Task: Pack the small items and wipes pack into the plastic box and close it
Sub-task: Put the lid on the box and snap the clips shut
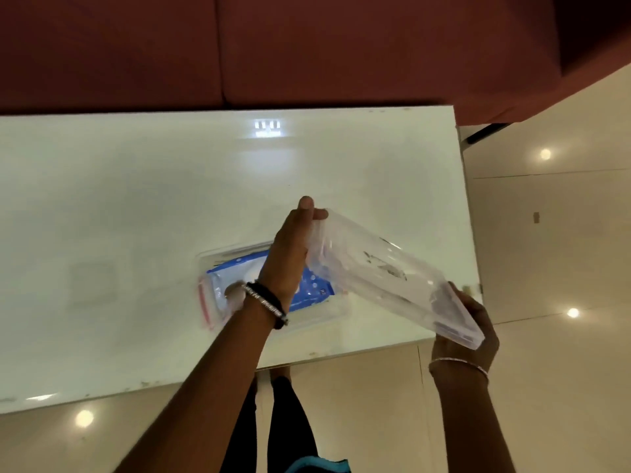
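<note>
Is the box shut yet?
No, open. Both hands hold the lid tilted above the box, wipes pack showing inside.

Wipes pack (312,290) partly behind left hand (288,254)

The plastic box (273,322) sits low and centre on the counter (136,199) with the wipes pack (235,278) inside, while the lid (392,274), held tilted between both hands, hangs to its right over the counter's right edge.
</note>
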Demonstrator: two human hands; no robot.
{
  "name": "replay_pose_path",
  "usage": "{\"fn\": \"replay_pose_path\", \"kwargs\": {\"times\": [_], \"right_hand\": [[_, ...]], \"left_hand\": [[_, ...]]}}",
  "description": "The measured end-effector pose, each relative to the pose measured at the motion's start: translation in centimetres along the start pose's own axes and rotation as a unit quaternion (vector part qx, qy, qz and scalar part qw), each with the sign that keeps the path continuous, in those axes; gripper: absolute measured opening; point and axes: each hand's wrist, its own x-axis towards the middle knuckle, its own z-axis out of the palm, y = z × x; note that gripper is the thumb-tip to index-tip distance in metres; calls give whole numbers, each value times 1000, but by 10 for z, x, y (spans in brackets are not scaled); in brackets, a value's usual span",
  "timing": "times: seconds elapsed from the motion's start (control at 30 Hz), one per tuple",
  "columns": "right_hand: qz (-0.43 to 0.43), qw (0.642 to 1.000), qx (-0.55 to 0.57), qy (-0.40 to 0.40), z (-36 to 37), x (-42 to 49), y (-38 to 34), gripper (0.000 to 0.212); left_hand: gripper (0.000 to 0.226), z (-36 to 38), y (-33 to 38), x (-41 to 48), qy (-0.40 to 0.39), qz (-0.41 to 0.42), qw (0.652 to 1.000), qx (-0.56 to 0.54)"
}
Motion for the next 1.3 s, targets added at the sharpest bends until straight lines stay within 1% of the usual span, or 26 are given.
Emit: {"fn": "replay_pose_path", "kwargs": {"times": [0.07,0.1,0.13,0.17,0.23,0.27,0.3,0.37,0.4,0.43,0.5,0.57,0.6,0.67,0.77,0.93,1.1,1.2,1.3], "right_hand": [[32,996,32,-72,18,-13,-11,28],[59,993,40,-99,26,-20,-14,27],[94,987,56,-121,33,-25,-17,26],[125,978,73,-150,40,-29,-20,29],[168,955,104,-222,52,-38,-20,44],[174,947,104,-249,59,-42,-18,48],[168,949,76,-257,66,-45,-14,47],[120,967,-35,-221,82,-49,0,36],[87,970,-92,-206,89,-51,8,32],[49,966,-146,-207,94,-52,17,31],[-31,941,-248,-227,101,-52,30,34],[-90,916,-307,-241,104,-50,41,35],[-111,910,-321,-239,107,-48,44,34],[-134,908,-330,-222,113,-44,50,33],[-147,901,-356,-200,121,-39,57,35],[-106,883,-416,-191,124,-39,67,39],[-98,869,-446,-191,122,-37,70,42],[-97,855,-467,-204,120,-33,71,36],[-103,844,-479,-220,118,-30,72,34]], "left_hand": [[45,-28,0,-22,22,17,998,-54],[38,-42,-1,-32,39,28,996,-69],[29,-57,-5,-42,54,38,996,-67],[26,-69,-9,-50,63,47,995,-55],[39,-95,-19,-66,78,63,995,-18],[45,-106,-24,-73,85,68,994,-2],[51,-115,-29,-80,91,72,993,11],[60,-126,-38,-88,105,77,990,47],[64,-131,-43,-90,118,76,988,66],[65,-134,-48,-90,133,74,985,82],[65,-138,-55,-87,160,67,979,110],[65,-140,-59,-82,177,55,974,127],[66,-139,-61,-80,183,51,973,130],[65,-138,-65,-75,197,47,970,135],[61,-134,-73,-69,224,47,959,165],[56,-131,-80,-66,279,41,931,231],[50,-139,-83,-67,280,6,942,185],[47,-140,-84,-67,287,-8,944,164],[43,-140,-86,-69,299,-21,938,171]]}}
